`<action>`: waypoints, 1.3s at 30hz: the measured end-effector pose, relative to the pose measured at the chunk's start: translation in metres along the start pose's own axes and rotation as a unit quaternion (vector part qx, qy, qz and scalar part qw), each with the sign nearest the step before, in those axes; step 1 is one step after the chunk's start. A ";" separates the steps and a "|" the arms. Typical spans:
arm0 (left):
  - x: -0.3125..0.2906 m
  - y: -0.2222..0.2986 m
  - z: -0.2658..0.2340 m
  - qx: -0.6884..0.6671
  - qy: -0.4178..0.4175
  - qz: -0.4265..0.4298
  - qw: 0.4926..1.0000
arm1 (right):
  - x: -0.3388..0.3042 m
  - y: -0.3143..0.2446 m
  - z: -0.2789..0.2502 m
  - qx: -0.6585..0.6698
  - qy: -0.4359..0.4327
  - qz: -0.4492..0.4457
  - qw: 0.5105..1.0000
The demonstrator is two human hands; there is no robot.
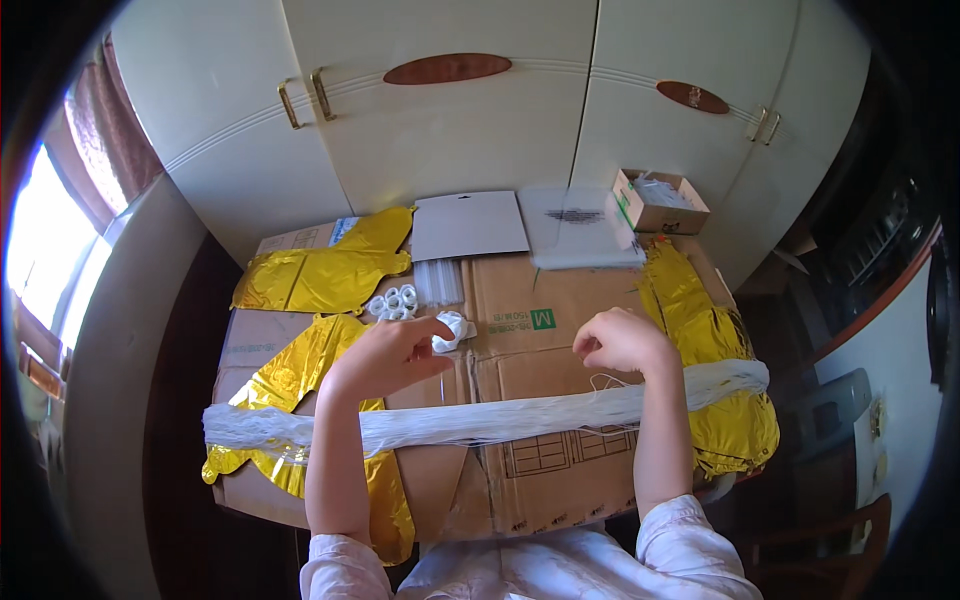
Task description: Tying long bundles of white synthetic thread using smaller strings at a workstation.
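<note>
My left hand (393, 355) hovers over the left middle of the cardboard, its index finger and thumb apart. Just beyond its index fingertip lies a crumpled white piece (456, 328); whether they touch is unclear. My right hand (627, 341) is raised on the right, wrist bent and fingers curled inward; what they hold, if anything, is hidden. A long bundle of white strings (530, 416) stretches across the cardboard beneath both forearms. A loose strand curls up from it near my right wrist.
Flat gold foil balloons (320, 275) lie on the left, more gold foil (710, 330) on the right. Small white rolls (395, 302), clear straws (438, 283), a grey-white board (470, 226), clear plastic bags (580, 228) and an open box (662, 205) sit on the cardboard (560, 300). Cabinets (450, 120) stand behind.
</note>
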State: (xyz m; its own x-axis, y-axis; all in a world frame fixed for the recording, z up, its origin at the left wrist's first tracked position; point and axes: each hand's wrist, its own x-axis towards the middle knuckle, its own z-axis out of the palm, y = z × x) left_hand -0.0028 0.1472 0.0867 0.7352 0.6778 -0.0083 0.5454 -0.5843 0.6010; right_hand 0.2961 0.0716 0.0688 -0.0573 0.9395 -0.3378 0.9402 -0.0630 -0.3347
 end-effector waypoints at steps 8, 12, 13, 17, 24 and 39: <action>0.023 0.020 0.060 -0.026 0.001 0.094 0.995 | 0.009 0.008 0.004 0.039 -0.030 -0.066 0.997; 0.025 0.026 0.096 -0.005 -0.042 0.166 0.985 | 0.016 0.007 0.012 0.015 -0.042 -0.066 0.997; 0.025 0.027 0.097 -0.007 -0.046 0.171 0.984 | 0.017 0.011 0.015 -0.008 -0.040 -0.091 0.995; 0.023 0.027 0.091 -0.008 -0.020 0.185 0.983 | 0.006 0.020 0.025 -0.083 -0.069 -0.114 0.988; 0.020 0.034 0.078 -0.029 0.004 0.164 0.986 | -0.016 0.036 0.035 -0.059 -0.005 -0.168 0.984; -0.003 0.043 0.023 -0.212 0.007 0.093 0.973 | -0.026 -0.085 0.004 0.246 0.216 -0.264 0.907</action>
State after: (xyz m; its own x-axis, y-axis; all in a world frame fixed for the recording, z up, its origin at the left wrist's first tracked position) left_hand 0.0273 0.1096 0.0943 0.7982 0.5855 0.1420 0.1861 -0.4638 0.8662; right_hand 0.2161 0.0511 0.1029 -0.2181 0.9203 0.3247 0.5503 0.3907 -0.7380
